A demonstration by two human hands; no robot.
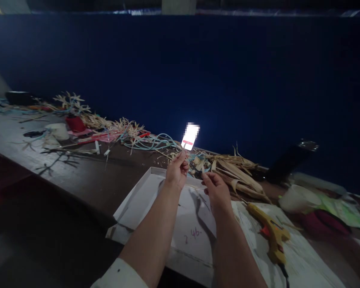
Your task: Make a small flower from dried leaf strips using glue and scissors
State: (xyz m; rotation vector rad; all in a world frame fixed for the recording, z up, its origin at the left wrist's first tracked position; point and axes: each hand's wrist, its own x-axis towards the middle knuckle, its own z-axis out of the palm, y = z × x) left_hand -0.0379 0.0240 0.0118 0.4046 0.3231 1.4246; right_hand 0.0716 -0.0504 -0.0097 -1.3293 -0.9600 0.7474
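My left hand (177, 171) is raised over the far edge of a shallow white box lid (156, 196). Its thumb and fingers are pinched around a thin stem-like piece, whose short dark tip shows in front of a glowing phone screen (189, 138). To the right and a little nearer, my right hand (217, 192) is closed in a pinch at a small dark piece (199, 173), too dim to name. Pale dried scraps lie just behind both hands. A handwritten "2.46." is on the lid beneath my forearms.
A yellow hot glue gun (270, 232) rests on papers at the right. Behind it are dried husk strips (240, 176), a white cup (300, 199) and a dark cylinder (291, 160). Pale blue tubing (156, 142), a red spool (75, 123) and scissors (34, 134) lie leftward.
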